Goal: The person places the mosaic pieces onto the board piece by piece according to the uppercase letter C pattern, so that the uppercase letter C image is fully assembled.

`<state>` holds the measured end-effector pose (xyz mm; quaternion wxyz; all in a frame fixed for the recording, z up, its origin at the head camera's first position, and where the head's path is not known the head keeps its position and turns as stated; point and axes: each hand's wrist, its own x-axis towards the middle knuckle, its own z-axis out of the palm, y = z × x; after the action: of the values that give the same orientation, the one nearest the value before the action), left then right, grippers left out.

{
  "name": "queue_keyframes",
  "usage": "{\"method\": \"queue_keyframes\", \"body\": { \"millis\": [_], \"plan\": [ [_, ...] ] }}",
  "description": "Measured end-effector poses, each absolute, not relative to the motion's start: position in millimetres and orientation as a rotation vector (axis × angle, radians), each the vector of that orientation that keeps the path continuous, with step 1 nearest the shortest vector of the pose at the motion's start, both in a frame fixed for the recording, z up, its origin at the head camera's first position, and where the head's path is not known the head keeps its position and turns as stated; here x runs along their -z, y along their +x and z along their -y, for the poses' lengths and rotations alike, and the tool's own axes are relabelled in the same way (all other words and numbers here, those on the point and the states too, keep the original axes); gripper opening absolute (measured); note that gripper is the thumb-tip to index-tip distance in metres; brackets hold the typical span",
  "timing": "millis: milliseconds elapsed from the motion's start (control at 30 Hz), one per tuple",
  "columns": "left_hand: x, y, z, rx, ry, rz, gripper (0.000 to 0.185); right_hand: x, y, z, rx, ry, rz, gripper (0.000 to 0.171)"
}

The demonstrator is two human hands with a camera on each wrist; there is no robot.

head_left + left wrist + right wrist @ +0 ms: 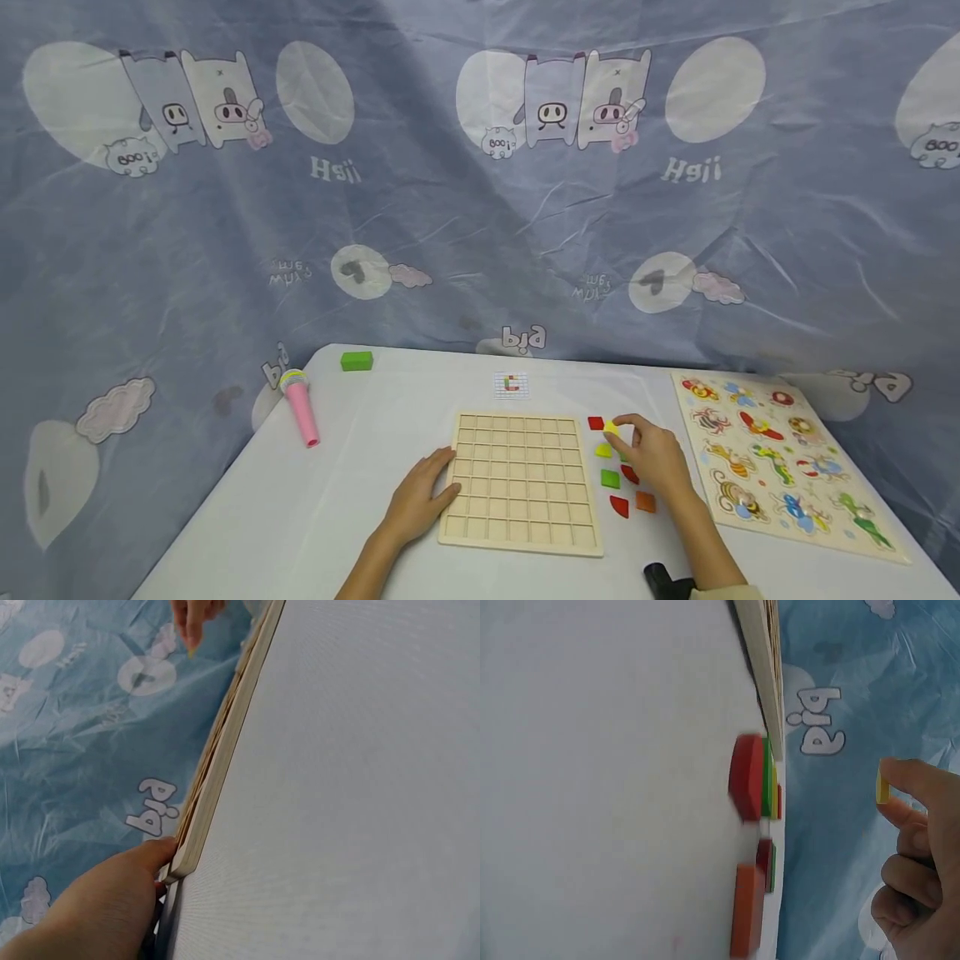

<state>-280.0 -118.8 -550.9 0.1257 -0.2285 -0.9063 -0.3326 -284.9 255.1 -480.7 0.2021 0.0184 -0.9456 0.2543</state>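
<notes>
The right hand (654, 454) pinches a small flat yellow tile (611, 427) in its grip, above smooth coloured tiles (611, 478) on the white counter (315, 517). The left hand (420, 498), grip released, rests against the gridded wooden board (519, 479).

The left hand (420, 497) is resting against the left edge of the wooden grid board (520, 482), while the right hand (654, 457) is pinching a small yellow piece (611, 427) above the coloured pieces (620, 492) lying beside the board
</notes>
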Motion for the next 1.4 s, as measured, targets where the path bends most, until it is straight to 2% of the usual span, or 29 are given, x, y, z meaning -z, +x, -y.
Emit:
{"method": "queue_keyframes", "body": {
  "millis": [267,467,900,1400],
  "plan": [
    [549.8,-281.0,116.0,0.928,-0.684,2.647,0.055,480.0,-298.8,-199.2,-0.781,0.179,2.659,0.035],
    [550.6,-281.1,114.0,0.911,-0.681,2.649,0.056,490.6,-313.1,-174.0,-0.846,0.151,2.752,0.032],
    [546.4,-280.3,116.0,0.902,-0.654,2.709,0.056,508.5,-327.2,-157.4,-0.726,0.164,2.814,0.027],
    [547.5,-280.1,119.7,0.898,-0.650,2.710,0.057,509.7,-325.0,-150.9,-0.728,0.157,2.805,0.024]
  ]
}}
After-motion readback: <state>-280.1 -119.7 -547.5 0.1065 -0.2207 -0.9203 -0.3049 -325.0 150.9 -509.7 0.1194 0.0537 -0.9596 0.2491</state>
